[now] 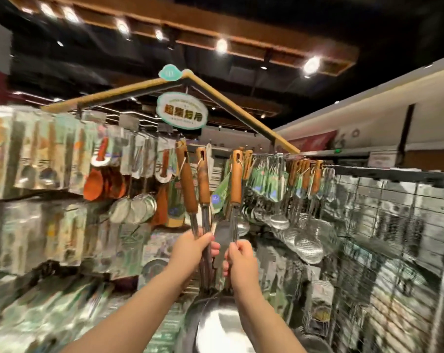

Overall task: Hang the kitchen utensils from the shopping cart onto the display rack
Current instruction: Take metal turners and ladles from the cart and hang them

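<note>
The left grip (192, 250) is curled round the steel shafts of two utensils (204, 184), and the right grip (240, 258) pinches the shaft of a third utensil (235, 179) just to the right. All three stand upright, with brown wooden handles slotted at the top and green paper tags (222, 193) between them. Their shiny steel bowls (215, 319) hang near, below the wrists. The handle tops reach the display rack (368, 171), level with similar utensils hung to the right. Whether any is hooked cannot be told.
</note>
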Tool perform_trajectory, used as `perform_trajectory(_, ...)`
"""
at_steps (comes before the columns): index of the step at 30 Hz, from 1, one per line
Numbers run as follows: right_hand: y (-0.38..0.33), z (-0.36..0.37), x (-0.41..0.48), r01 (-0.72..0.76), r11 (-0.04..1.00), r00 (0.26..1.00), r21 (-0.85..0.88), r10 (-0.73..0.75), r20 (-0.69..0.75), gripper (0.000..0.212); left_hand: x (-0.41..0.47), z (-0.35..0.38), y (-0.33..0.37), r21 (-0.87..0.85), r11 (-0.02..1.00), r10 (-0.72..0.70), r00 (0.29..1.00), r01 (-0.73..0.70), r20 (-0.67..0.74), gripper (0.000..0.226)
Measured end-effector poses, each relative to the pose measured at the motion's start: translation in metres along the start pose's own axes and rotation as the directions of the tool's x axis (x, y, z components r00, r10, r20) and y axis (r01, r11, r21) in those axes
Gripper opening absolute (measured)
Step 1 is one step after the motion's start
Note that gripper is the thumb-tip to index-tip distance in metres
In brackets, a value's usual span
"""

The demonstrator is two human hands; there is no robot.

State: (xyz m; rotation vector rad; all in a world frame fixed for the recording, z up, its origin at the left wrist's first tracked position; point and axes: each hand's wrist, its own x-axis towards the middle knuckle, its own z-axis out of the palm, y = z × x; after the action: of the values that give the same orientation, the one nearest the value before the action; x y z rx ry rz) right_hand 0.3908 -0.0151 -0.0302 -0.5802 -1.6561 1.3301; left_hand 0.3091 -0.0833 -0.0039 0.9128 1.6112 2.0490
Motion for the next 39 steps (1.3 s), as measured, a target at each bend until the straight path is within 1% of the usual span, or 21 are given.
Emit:
perform_trajectory(2,0.001,0.002,0.022,0.0,1.0,1.0,0.002,0.0,-0.027,0.024,0.023,0.004,0.0,0.026,1.0,0.017,1.0,-0.018,0.026,0.017)
perform_trajectory(6,0.0,0.0,0.055,-0.022,0.999,0.999,0.036,0.023,-0.024,0.022,0.059,0.016,-0.003,0.092,0.995,0.039,0.998,-0.044,0.059,0.013)
perform_trajectory(9,0.005,-0.005,0.082,-0.03,0.998,0.998,0.055,0.033,-0.052,0.022,0.081,0.027,-0.006,0.103,0.994,0.041,0.997,-0.048,0.069,0.013)
perform_trajectory(14,0.01,-0.019,0.119,-0.067,0.991,0.994,0.115,0.077,-0.084,0.023,0.11,0.044,-0.01,0.103,0.994,0.038,0.999,-0.042,0.038,0.014)
perform_trajectory(18,0.01,-0.029,0.146,-0.066,0.993,0.994,0.093,0.073,-0.077,0.022,0.133,0.054,-0.008,0.108,0.992,0.064,0.998,-0.064,0.002,0.017)
perform_trajectory(23,0.009,-0.031,0.174,-0.014,0.999,0.999,0.044,0.016,-0.042,0.021,0.149,0.066,-0.002,0.066,0.995,0.079,0.996,-0.076,-0.036,0.015)
perform_trajectory(27,0.014,-0.023,0.198,-0.018,0.999,1.0,0.032,0.019,-0.025,0.023,0.16,0.066,0.001,0.124,0.988,0.097,0.994,-0.09,-0.045,0.013)
perform_trajectory(30,0.018,-0.02,0.208,-0.024,0.998,0.999,0.054,0.026,-0.03,0.024,0.172,0.061,-0.002,0.141,0.987,0.088,0.993,-0.076,-0.083,0.012)
perform_trajectory(35,0.027,-0.019,0.205,0.068,0.99,0.998,0.124,-0.069,0.006,0.021,0.182,0.055,-0.007,0.127,0.989,0.095,0.989,-0.08,-0.116,0.012)
perform_trajectory(39,0.038,-0.014,0.21,0.111,0.992,0.994,0.061,-0.112,0.017,0.02,0.185,0.056,-0.006,0.124,0.988,0.102,0.987,-0.087,-0.126,0.012)
